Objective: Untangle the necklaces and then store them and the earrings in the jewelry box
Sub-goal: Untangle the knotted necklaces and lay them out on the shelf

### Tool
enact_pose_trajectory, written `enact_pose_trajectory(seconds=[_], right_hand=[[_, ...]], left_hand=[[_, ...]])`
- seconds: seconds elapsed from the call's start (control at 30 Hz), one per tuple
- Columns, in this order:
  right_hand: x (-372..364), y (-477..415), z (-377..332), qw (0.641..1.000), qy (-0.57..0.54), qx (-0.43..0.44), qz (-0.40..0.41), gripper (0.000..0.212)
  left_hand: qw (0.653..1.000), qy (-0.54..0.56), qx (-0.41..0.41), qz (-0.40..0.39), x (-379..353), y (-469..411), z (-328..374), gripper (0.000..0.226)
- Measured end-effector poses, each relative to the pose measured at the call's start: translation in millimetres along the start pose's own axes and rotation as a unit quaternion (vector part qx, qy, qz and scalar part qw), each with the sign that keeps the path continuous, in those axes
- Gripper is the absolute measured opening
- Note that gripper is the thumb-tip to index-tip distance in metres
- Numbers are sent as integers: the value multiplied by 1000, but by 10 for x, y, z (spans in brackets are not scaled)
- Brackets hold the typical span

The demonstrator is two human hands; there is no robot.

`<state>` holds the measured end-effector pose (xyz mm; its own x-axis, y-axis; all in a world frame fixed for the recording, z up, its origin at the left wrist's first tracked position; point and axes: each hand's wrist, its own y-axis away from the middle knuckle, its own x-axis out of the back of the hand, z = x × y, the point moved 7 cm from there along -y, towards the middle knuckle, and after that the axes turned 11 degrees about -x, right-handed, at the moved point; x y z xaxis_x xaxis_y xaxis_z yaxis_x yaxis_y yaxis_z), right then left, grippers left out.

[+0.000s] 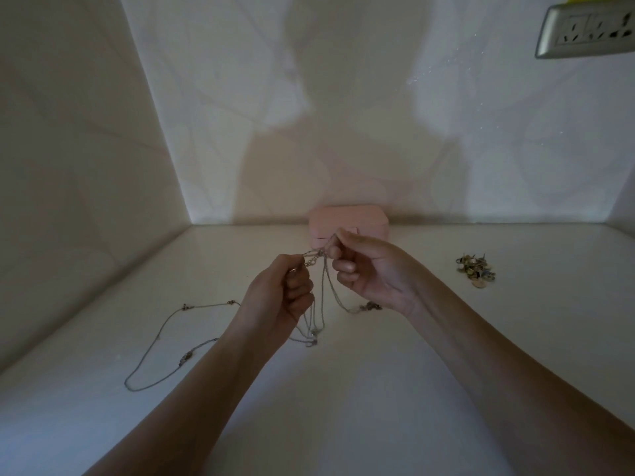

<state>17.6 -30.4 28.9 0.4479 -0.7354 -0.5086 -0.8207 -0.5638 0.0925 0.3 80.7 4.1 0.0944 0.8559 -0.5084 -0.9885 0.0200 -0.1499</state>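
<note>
Both hands are raised over the white counter with a bunch of thin silver necklaces strung between them. My left hand grips the chains near a clasp, fingers curled. My right hand pinches the strands at their top with thumb and forefinger. Loops of chain hang down from both hands to the counter. One separate silver necklace lies spread out on the counter to the left. A small pile of earrings sits on the right. The pink jewelry box stands closed at the back wall, partly hidden behind my right hand.
The white counter is boxed in by a wall on the left and a patterned wall behind. A grey wall socket is mounted high at the top right.
</note>
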Motion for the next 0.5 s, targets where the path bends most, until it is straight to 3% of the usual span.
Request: enact_pose_trajectory(seconds=[0.2, 0.33, 0.5], right_hand=[[13, 45, -13, 993, 120, 4, 22, 15], [68, 86, -84, 981, 184, 5, 52, 15], [131, 151, -205, 946, 295, 35, 130, 6]], left_hand=[[986, -159, -29, -48, -7, 65, 46, 19], [974, -221, -50, -28, 33, 59, 66, 33], [960, -270, -75, 6, 90, 44, 74, 13]])
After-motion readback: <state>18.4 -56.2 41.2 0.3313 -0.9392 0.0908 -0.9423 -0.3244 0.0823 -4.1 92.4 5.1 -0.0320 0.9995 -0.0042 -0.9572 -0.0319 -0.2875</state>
